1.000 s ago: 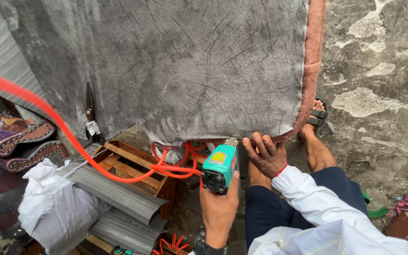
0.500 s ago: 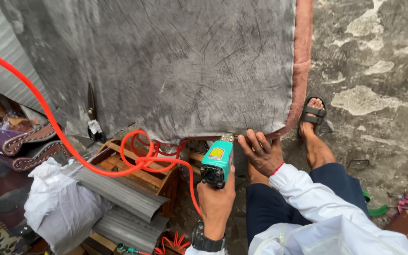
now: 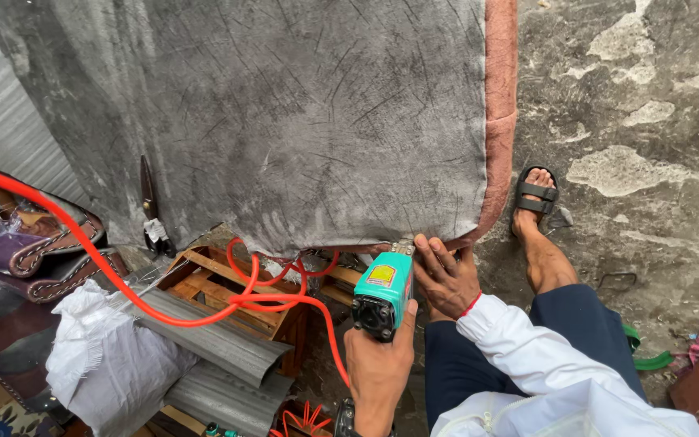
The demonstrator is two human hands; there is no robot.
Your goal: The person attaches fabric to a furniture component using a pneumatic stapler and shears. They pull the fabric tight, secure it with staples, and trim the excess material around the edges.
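Note:
My left hand (image 3: 378,368) grips a teal pneumatic staple gun (image 3: 383,291), its nose pressed against the lower edge of a grey fabric panel (image 3: 285,121). An orange air hose (image 3: 123,283) runs from the gun's base, loops under the panel and goes off to the left. My right hand (image 3: 446,275), in a white sleeve, presses its fingers on the fabric's bottom edge just right of the gun, near the pink trim (image 3: 499,121) at the panel's right side.
A knife (image 3: 151,206) lies on the panel's lower left. Below are a wooden crate (image 3: 220,279), corrugated metal sheets (image 3: 220,348) and a white sack (image 3: 107,364). My sandalled foot (image 3: 534,198) rests on the cracked concrete floor (image 3: 649,162) at right.
The gun and both hands have shifted right along the panel's bottom edge, towards its pink-trimmed corner. The hose loop has moved with them.

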